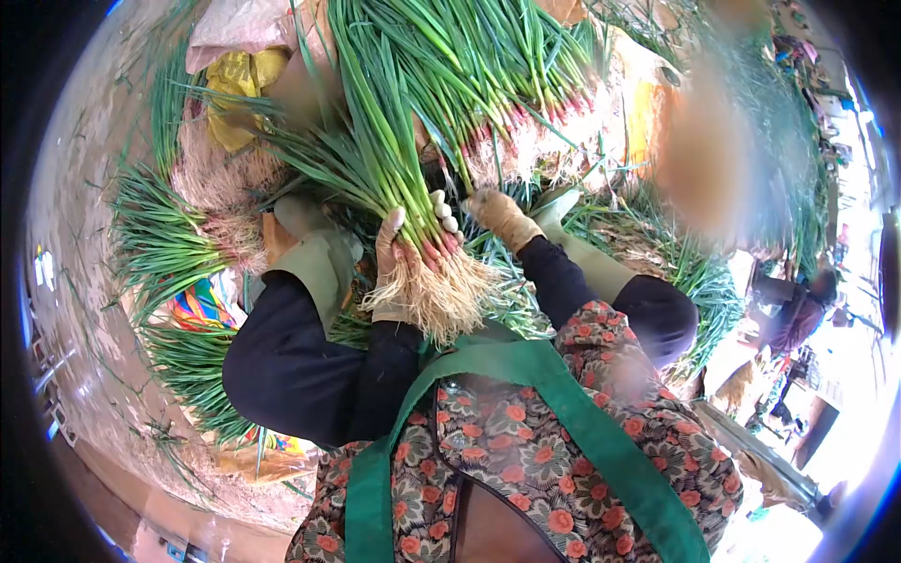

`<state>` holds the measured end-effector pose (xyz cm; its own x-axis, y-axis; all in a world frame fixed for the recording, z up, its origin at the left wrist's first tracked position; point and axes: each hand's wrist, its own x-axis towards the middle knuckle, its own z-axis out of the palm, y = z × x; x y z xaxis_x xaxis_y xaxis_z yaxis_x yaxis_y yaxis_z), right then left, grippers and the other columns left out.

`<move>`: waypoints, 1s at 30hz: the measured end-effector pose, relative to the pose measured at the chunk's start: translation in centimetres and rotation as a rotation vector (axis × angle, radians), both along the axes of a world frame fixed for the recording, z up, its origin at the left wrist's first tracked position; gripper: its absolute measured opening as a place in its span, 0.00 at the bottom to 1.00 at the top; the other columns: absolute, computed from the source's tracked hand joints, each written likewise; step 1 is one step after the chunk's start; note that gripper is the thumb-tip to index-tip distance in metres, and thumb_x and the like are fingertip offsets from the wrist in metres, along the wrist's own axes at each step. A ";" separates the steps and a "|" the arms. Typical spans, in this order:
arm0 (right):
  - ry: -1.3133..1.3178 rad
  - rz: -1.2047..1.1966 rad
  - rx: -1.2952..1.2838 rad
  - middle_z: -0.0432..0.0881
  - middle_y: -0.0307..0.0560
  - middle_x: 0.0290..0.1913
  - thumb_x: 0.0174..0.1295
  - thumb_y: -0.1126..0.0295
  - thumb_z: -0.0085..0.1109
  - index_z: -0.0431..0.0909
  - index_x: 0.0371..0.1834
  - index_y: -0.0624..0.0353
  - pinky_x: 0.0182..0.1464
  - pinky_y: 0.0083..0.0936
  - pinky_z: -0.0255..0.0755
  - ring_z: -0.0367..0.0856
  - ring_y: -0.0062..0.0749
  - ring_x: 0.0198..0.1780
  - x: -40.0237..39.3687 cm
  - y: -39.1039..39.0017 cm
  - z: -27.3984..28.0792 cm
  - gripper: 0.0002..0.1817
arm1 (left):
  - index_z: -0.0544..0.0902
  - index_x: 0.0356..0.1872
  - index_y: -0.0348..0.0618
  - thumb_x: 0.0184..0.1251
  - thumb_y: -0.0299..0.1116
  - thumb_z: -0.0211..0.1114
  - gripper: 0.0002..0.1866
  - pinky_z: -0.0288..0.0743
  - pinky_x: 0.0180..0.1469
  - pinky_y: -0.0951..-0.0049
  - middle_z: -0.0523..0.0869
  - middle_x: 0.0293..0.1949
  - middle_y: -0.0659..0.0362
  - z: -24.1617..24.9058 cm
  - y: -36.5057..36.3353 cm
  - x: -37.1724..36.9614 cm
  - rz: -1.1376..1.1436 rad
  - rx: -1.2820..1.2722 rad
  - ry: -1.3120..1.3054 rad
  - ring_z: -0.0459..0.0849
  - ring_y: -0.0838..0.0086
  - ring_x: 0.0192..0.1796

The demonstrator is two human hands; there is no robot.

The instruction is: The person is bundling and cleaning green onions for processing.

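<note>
My left hand (387, 253), in a glove, is wrapped round a thick bunch of spring onions (399, 159). Their reddish bulbs and long pale roots hang toward my lap, and the green leaves point away from me. Just right of the bunch, my gloved right hand (504, 218) is closed with its fingertips on a single spring onion stalk (461, 167). Beyond both hands lies a large pile of spring onions (535, 80), its pinkish bulbs and white roots facing me.
More bundles of spring onions (169, 239) lie on the ground to the left, near a yellow bag (235, 94). Loose leaves (709, 300) are heaped at the right. A person (802, 310) is at the far right. Blurred spots cover parts of the view.
</note>
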<state>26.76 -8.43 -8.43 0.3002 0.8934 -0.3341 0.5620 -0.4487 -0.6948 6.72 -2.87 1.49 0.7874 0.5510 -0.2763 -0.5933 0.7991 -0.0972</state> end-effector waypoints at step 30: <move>1.917 -0.627 0.285 0.50 0.26 0.11 0.67 0.62 0.47 0.75 0.42 0.60 0.16 0.17 0.50 0.50 0.14 0.12 -1.1 4.6 4.3 0.13 | 0.64 0.58 0.32 0.60 0.50 0.58 0.33 0.67 0.50 0.59 0.73 0.40 0.56 -1.9 -0.1 0.4 0.103 0.059 -0.191 0.74 0.68 0.44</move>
<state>25.67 -3.85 -4.16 0.0296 0.9021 -0.4305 -0.9864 -0.0433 -0.1587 7.11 -2.99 -0.42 0.7608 0.6424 -0.0924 -0.6477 0.7426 -0.1704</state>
